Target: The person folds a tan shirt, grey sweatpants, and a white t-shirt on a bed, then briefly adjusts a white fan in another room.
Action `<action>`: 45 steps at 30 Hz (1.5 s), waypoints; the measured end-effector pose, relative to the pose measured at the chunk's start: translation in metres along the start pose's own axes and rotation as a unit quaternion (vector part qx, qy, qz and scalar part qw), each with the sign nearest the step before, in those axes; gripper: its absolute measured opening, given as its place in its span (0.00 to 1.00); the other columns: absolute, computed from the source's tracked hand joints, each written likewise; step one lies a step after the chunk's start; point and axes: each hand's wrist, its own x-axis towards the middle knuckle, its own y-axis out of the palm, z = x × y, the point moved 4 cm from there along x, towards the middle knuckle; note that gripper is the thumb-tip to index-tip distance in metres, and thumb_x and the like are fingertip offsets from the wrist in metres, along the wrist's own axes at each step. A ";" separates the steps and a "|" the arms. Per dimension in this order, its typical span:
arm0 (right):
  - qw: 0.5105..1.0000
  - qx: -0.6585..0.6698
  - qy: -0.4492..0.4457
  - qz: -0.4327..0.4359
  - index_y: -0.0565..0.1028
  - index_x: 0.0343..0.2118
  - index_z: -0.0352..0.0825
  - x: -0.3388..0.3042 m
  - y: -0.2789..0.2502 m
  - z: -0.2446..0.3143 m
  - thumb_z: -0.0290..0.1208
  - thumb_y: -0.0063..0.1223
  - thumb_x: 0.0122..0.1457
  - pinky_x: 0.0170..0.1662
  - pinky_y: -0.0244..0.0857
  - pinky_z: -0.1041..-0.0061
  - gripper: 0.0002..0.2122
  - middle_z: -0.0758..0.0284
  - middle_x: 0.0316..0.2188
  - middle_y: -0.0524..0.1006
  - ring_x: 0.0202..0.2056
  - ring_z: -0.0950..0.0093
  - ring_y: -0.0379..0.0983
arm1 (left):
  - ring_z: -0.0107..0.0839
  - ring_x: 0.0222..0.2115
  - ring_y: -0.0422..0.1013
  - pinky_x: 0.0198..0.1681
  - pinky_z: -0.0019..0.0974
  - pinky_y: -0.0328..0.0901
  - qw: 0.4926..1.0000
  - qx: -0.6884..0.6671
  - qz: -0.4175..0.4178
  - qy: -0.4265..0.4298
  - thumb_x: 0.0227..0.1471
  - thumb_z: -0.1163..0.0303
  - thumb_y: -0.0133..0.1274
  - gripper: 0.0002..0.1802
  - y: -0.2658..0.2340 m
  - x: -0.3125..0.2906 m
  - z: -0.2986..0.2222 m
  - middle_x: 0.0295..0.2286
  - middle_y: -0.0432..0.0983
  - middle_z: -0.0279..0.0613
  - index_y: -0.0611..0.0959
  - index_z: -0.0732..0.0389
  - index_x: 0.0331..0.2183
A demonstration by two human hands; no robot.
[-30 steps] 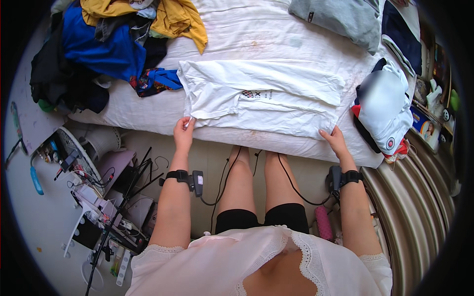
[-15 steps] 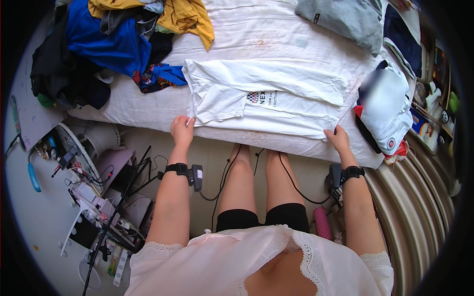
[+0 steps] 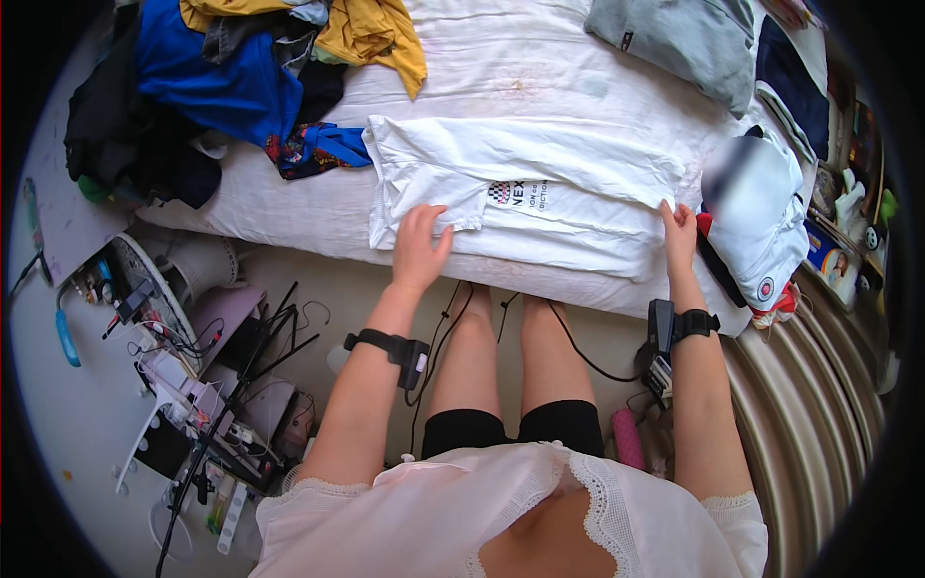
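A white T-shirt (image 3: 588, 212) with a dark print lies on the bed, folded lengthwise into a long strip with a sleeve turned inward at its left part. Over the near edge of that sleeve part rests my left hand (image 3: 421, 246), palm down with its fingers apart, gripping nothing. At the shirt's right end my right hand (image 3: 679, 234) has its thumb and finger closed on the hem edge. Each wrist wears a black strap with a small grey device.
At the left of the bed (image 3: 501, 77) lies a heap of blue, black and yellow clothes (image 3: 217, 72). A grey garment (image 3: 679, 48) is at the far right, and a white garment with dark and red parts (image 3: 761, 212) lies right of the shirt. A cluttered rack and tripod stand left.
My left hand has let go of the shirt's near left edge and moved right onto the sleeve part. My right hand has gone from the near right corner farther up the hem.
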 end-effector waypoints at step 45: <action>0.904 0.088 -0.094 0.408 0.54 0.48 0.32 -0.116 0.030 0.053 0.32 0.46 0.43 0.34 0.59 0.64 0.27 0.49 0.30 0.70 0.32 0.51 0.66 | 0.23 0.25 0.66 0.29 0.25 0.62 0.901 -0.277 0.267 -0.200 0.39 0.56 0.55 0.29 0.168 0.100 -0.186 0.25 0.69 0.39 0.67 0.65 0.39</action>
